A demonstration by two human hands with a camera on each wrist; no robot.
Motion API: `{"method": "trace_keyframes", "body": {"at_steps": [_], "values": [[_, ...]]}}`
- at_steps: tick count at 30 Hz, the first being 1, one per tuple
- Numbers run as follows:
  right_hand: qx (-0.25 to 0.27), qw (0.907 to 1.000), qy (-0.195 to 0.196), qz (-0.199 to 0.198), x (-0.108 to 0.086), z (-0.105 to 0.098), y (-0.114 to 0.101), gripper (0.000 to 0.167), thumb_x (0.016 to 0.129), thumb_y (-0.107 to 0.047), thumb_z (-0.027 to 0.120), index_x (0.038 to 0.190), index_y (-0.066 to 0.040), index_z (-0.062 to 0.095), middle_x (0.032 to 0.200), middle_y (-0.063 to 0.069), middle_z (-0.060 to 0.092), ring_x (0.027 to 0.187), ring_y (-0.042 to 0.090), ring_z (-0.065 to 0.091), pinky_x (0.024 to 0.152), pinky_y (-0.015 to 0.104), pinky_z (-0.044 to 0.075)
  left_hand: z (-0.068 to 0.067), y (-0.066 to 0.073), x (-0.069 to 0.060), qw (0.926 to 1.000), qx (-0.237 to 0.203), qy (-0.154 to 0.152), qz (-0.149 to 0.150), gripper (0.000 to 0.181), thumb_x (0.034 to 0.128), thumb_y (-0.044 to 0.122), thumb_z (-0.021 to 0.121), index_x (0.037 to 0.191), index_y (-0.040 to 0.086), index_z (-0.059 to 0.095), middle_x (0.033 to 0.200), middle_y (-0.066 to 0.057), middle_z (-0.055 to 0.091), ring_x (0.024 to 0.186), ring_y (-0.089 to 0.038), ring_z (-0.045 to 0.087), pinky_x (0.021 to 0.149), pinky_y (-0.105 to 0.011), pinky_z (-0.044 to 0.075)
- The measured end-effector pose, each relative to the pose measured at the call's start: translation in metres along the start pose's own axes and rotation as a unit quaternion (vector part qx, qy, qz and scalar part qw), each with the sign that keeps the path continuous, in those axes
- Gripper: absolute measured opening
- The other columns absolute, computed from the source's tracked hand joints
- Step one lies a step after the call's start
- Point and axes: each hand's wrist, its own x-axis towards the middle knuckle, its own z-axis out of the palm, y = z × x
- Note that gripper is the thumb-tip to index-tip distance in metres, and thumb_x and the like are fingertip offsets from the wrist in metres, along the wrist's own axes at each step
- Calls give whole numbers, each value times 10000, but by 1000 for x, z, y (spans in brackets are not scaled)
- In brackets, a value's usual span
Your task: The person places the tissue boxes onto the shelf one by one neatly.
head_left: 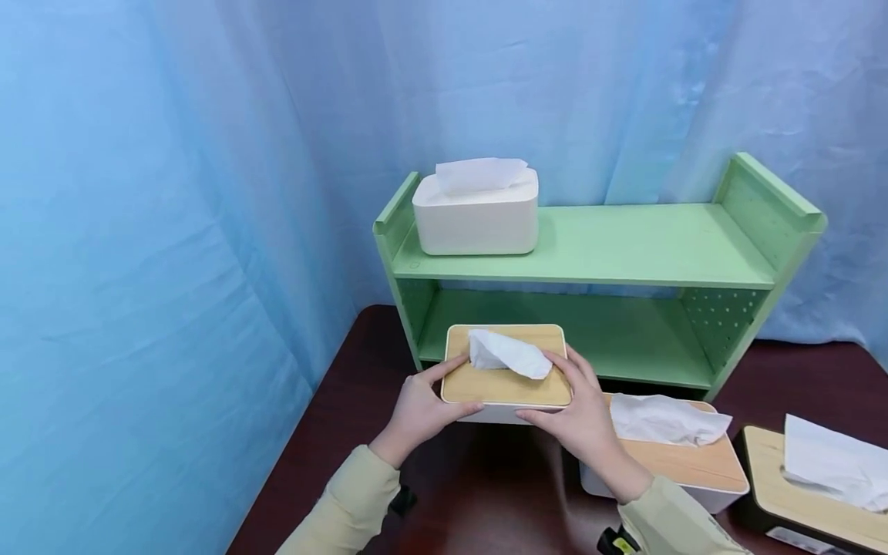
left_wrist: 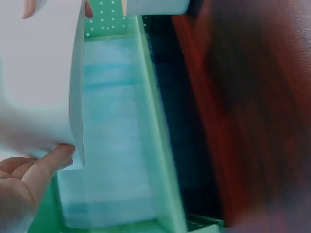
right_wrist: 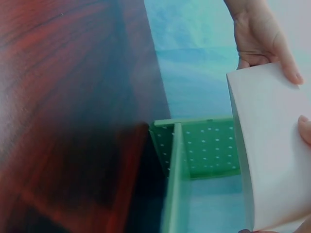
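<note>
Both hands grip a white tissue box (head_left: 509, 393) with a pale wooden lid, a white tissue standing out of its slot. My left hand (head_left: 425, 405) holds its left end, thumb at the near side; my right hand (head_left: 579, 408) holds the right end likewise. The box is in the air before the lower shelf of a green two-tier rack (head_left: 624, 331). In the left wrist view the box's white side (left_wrist: 39, 77) fills the upper left. The right wrist view shows the box (right_wrist: 272, 145) between both hands.
A plain white tissue box (head_left: 479, 220) stands at the left of the rack's top shelf. On the dark wooden table (head_left: 472, 501), to the right, are a white box with a wooden lid (head_left: 673, 462) and a black one with a wooden lid (head_left: 819, 493). Blue curtains (head_left: 173, 231) hang behind.
</note>
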Motion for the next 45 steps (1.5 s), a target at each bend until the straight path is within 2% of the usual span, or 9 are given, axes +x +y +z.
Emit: {"method": "trace_keyframes", "body": {"at_steps": [5,8,12,15,22,29,33,41,45], "values": [[38,9999,103,-3,0,-17,-6,837,587,-213,914,1322,-89,533,1490,168,296,1317,378,371,922,399,416,1,14,5,9996,50,-134,230,684,709,292,839,1321,143,573,1289,-96,604,996,-191,653,740,-215,520],[12,9999,-37,125,0,-28,-10,848,606,-247,906,1343,-91,516,1506,192,260,1321,418,353,938,475,420,3,19,6,9987,-351,-302,221,671,725,225,832,1332,130,560,1314,-126,577,996,-204,659,747,-208,530],[4,9994,-149,310,3,-41,-11,863,617,-271,898,1361,-88,501,1521,222,225,1341,465,302,981,573,363,5,23,10,9922,-1063,-636,140,661,746,130,809,1349,108,536,1375,-176,503,1056,-255,645,806,-238,538],[-32,9995,-101,310,5,-47,-10,859,618,-268,898,1360,-88,504,1522,231,225,1347,479,283,994,597,332,6,26,14,9895,-1222,-757,162,647,754,108,799,1346,109,538,1425,-191,441,1106,-268,619,843,-264,530],[-248,9996,98,51,17,-70,-17,861,620,-262,897,1360,-70,501,1542,214,215,1351,487,269,988,637,309,8,42,29,9895,-1213,-620,490,623,760,93,791,1335,124,551,1473,-185,364,1235,-231,524,861,-266,522],[-287,9992,260,-103,28,-91,-29,858,633,-237,892,1375,-86,489,1569,126,188,1339,449,329,960,555,361,6,62,44,9854,-1247,-510,1039,621,768,45,771,1341,54,532,1523,-167,280,1188,-255,567,847,-268,527],[-286,9991,277,-163,33,-101,-36,862,653,-225,881,1396,-91,464,1577,132,146,1334,464,330,949,582,357,4,72,53,9834,-1126,-543,1313,609,784,56,759,1345,37,521,1544,-144,242,1235,-260,528,854,-286,527],[-388,9980,451,-209,41,-124,-48,858,650,-198,882,1395,-106,467,1555,170,203,1441,360,152,1016,649,259,0,98,70,9825,-921,-687,1469,604,797,75,754,1349,30,514,1554,-159,208,1245,-256,522,833,-253,532],[-491,9970,572,-149,46,-134,-52,858,651,-207,881,1396,-116,465,1546,155,242,1452,303,145,1031,631,252,1,109,79,9821,-885,-692,1515,601,793,74,757,1344,32,522,1555,-157,209,1267,-240,502,826,-242,533]]}}
